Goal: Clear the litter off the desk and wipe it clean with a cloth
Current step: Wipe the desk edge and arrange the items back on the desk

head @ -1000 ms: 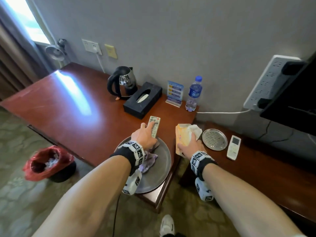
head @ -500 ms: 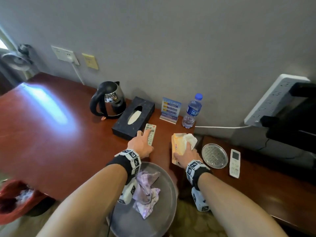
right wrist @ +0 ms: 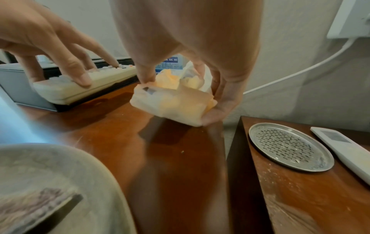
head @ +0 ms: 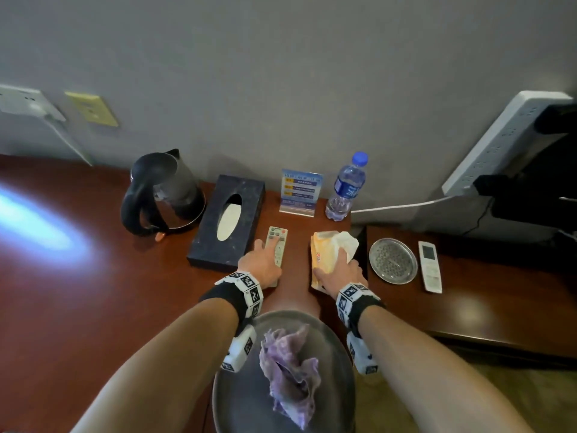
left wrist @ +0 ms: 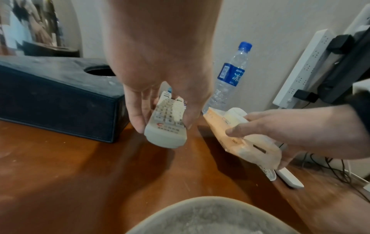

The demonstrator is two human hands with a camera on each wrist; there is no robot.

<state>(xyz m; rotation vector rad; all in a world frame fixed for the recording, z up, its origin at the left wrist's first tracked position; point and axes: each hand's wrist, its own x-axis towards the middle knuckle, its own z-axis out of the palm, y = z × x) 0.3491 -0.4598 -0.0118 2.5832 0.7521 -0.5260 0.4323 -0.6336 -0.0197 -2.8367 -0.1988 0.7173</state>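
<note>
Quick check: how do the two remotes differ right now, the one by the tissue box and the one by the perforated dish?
The TV remote is gripped by the left hand; the white remote lies untouched. The TV remote is covered in buttons; the white remote shows a screen at its far end. Both are slim and pale.

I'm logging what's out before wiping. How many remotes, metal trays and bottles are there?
Remotes: 2, the beige remote under the left hand and the white remote
Metal trays: 2, the large tray and the small perforated tray
Bottles: 1, the water bottle
Total: 5
</note>
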